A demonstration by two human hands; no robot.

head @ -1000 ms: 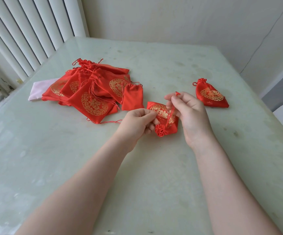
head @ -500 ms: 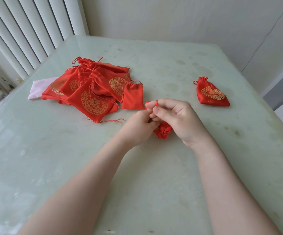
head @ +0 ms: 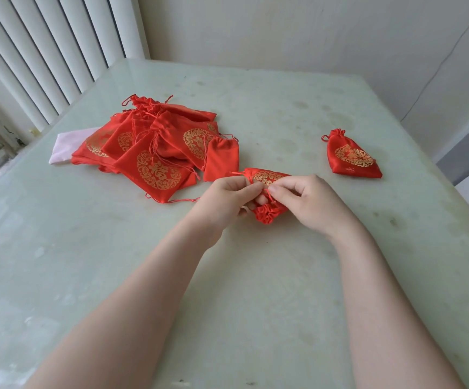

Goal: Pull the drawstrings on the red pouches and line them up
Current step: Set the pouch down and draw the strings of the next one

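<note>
A small red pouch with a gold pattern (head: 268, 214) lies at the table's middle, its gathered mouth toward me. My left hand (head: 225, 197) and my right hand (head: 306, 200) meet above it, each pinching a thin red drawstring (head: 270, 195) at the fingertips. Most of the pouch is hidden under my hands. A heap of several red pouches (head: 154, 153) lies to the left. One pouch with its mouth drawn shut (head: 352, 157) lies alone to the right.
The pale green table (head: 227, 276) has bare room in front of and behind my hands. A pink cloth (head: 65, 144) sticks out from under the heap. Vertical blinds (head: 45, 51) stand at the left, a wall behind the table.
My right hand came in from the right to meet the left hand over the pouch. Both hands now pinch the strings close together, and the pouch's far edge shows again.
</note>
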